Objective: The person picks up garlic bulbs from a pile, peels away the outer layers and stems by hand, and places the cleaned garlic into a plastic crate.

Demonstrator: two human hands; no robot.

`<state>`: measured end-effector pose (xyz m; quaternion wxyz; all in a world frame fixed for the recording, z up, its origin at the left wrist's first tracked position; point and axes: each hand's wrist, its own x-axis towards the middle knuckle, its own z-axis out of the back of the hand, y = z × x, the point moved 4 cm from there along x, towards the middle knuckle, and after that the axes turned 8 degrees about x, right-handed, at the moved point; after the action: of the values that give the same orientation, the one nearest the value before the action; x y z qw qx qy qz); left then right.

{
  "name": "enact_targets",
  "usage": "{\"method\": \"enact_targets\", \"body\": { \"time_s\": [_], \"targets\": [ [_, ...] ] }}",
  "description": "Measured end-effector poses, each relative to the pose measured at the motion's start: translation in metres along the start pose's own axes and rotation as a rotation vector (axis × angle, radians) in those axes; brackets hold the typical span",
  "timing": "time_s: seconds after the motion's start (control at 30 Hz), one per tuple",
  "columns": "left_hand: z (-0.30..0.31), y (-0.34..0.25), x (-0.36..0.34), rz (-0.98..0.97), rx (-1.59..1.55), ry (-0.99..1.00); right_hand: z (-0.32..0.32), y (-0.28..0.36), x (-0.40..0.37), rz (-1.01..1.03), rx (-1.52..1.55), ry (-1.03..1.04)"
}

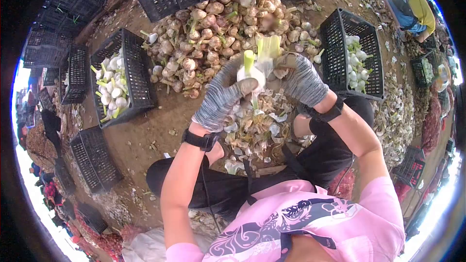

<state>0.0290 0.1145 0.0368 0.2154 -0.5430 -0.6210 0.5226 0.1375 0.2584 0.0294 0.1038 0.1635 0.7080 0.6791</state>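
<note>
White bulb (254, 74) at chest height over husks (252, 126) | stalk axis points away from the body | left hand (221, 99) curled round its near-left side | right hand (302, 81) pinches its right-side skin | both touching, left holds more.

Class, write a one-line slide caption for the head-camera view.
Gloved left hand and right hand hold a garlic bulb before a garlic heap and black crates.

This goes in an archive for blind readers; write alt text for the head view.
Left hand and right hand, both grey-gloved, hold a white garlic bulb with green stalk over a heap of peelings. Unpeeled garlic is piled ahead, between black crates of peeled bulbs.
</note>
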Motion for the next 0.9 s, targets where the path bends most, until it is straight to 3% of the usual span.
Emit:
{"method": "enact_targets", "body": {
  "time_s": [0.03,0.07,0.1,0.13,0.17,0.23,0.3,0.37,0.4,0.43,0.5,0.53,0.57,0.63,0.67,0.7,0.77,0.8,0.83,0.9],
  "targets": [
    [0.0,0.007,0.003,0.001,0.002,0.0,-0.004,0.01,0.0,0.243,-0.512,0.084],
    [0.006,0.009,0.008,-0.117,0.093,-0.141,-0.007,0.013,0.0,0.245,-0.51,0.082],
    [0.01,0.007,0.009,-0.238,0.184,-0.282,-0.005,0.008,0.002,-0.02,-0.11,-0.05],
    [0.012,0.009,0.008,-0.232,0.168,-0.311,-0.007,-0.001,0.0,-0.282,0.293,-0.173],
    [0.012,0.01,0.008,-0.235,0.171,-0.315,-0.012,-0.005,-0.001,-0.279,0.295,-0.169],
    [0.016,0.013,0.006,-0.205,0.316,-0.407,-0.021,-0.004,-0.004,0.006,-0.071,-0.137],
    [0.018,0.011,0.006,-0.223,0.293,-0.388,-0.013,-0.004,-0.006,0.03,-0.224,-0.118],
    [0.018,0.007,0.007,-0.266,0.239,-0.345,-0.003,-0.023,-0.003,-0.168,0.549,-0.129],
    [0.015,0.001,0.004,-0.331,0.217,-0.291,-0.009,-0.003,0.001,-0.208,0.855,-0.162],
    [0.017,-0.002,0.003,-0.33,0.216,-0.288,-0.005,-0.006,-0.001,-0.208,0.854,-0.165],
    [0.015,-0.007,0.004,-0.347,0.102,-0.007,0.009,-0.02,-0.002,-0.29,0.412,-0.1],
    [0.016,-0.007,0.002,-0.304,0.015,0.04,0.003,-0.032,-0.001,-0.59,1.151,-0.057],
    [0.016,-0.007,0.0,-0.304,0.016,0.04,0.003,-0.037,-0.002,-0.589,1.152,-0.057],
    [0.017,0.0,-0.005,-0.144,-0.437,0.05,0.003,-0.036,-0.002,-0.547,0.829,-0.288],
    [0.017,-0.001,-0.005,-0.13,-0.56,0.107,0.004,-0.038,-0.004,-0.558,0.486,-0.114],
    [0.016,-0.001,-0.005,-0.133,-0.559,0.108,0.001,-0.029,-0.004,-0.556,0.485,-0.113],
    [0.023,0.004,-0.003,-0.092,-0.67,-0.06,-0.028,0.009,-0.008,-0.147,-0.122,0.523],
    [0.021,0.002,0.002,-0.139,-0.793,0.098,-0.033,0.001,-0.022,-0.277,0.075,0.725],
    [0.024,0.003,0.002,-0.142,-0.794,0.094,-0.032,-0.005,-0.025,-0.278,0.075,0.73],
    [0.027,0.007,0.002,-0.083,-0.803,0.027,-0.03,-0.018,-0.03,-0.272,-0.272,0.768]
  ]
}}
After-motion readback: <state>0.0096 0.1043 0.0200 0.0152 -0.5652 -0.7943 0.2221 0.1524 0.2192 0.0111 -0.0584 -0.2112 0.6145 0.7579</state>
